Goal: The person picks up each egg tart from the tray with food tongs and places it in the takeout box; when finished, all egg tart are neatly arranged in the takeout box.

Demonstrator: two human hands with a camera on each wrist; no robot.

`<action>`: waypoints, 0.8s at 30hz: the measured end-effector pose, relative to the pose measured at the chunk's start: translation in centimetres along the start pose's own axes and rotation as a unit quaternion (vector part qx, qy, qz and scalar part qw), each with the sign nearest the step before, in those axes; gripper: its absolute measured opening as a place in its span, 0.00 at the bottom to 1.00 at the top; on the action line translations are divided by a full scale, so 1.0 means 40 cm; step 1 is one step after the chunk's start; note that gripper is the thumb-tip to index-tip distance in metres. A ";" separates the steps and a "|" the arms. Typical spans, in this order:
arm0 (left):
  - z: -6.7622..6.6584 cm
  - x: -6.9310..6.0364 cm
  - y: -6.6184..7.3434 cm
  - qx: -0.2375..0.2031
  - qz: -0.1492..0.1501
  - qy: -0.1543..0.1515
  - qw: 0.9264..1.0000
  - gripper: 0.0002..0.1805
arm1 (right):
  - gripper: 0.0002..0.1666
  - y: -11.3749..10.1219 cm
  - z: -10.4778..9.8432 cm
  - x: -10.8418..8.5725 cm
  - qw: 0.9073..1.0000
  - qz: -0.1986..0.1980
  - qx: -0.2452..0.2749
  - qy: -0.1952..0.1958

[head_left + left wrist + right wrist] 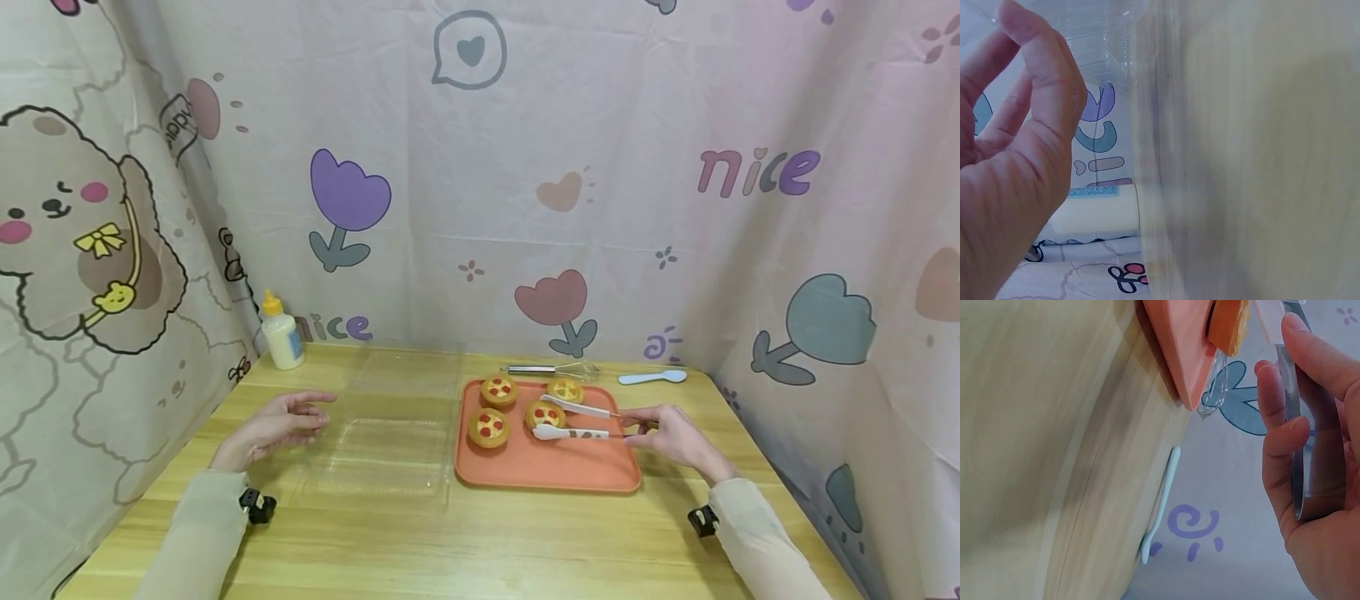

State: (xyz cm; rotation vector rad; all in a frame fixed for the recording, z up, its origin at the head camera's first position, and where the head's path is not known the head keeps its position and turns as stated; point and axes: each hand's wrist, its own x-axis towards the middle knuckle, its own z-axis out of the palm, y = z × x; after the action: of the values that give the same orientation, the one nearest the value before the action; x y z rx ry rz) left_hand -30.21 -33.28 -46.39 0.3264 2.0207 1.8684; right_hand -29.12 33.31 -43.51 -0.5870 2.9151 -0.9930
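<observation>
My right hand (671, 437) grips metal tongs (1322, 462) with white tips; in the head view the tongs (581, 433) reach left over an orange tray (555, 473). Their spread arms lie near a small tart (543, 414) with red pieces on top; whether they touch it I cannot tell. Two more red-topped tarts, one at the front left (489, 427) and one at the back left (498, 390), and a yellow-topped tart (565, 388) sit on the tray. My left hand (279, 427) hovers with loosely bent fingers, holding nothing, left of a clear plastic box (390, 454) with its lid folded back.
A glue bottle (283, 333) with a yellow cap stands at the back left. Behind the tray lies a whisk (551, 369), and a pale blue spoon (652, 377) lies at the back right. A printed curtain (480, 208) hangs around the wooden table (480, 550).
</observation>
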 end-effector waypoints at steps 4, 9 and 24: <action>0.001 0.000 0.000 0.001 0.001 0.000 1.000 0.25 | 0.27 0.001 0.002 -0.001 1.000 -0.003 -0.001 0.002; 0.002 -0.001 0.002 0.003 0.003 -0.002 1.000 0.26 | 0.27 0.000 0.005 -0.001 1.000 0.005 0.008 0.009; 0.007 -0.008 0.002 0.005 -0.003 0.007 1.000 0.30 | 0.26 -0.061 0.030 0.030 0.998 0.028 0.060 0.011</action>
State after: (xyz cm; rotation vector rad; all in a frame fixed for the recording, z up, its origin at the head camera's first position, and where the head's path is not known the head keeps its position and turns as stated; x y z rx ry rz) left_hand -29.81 -33.17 -46.27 0.3108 2.0380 1.8623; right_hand -29.25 30.39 -42.89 -0.4893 2.8490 -1.1642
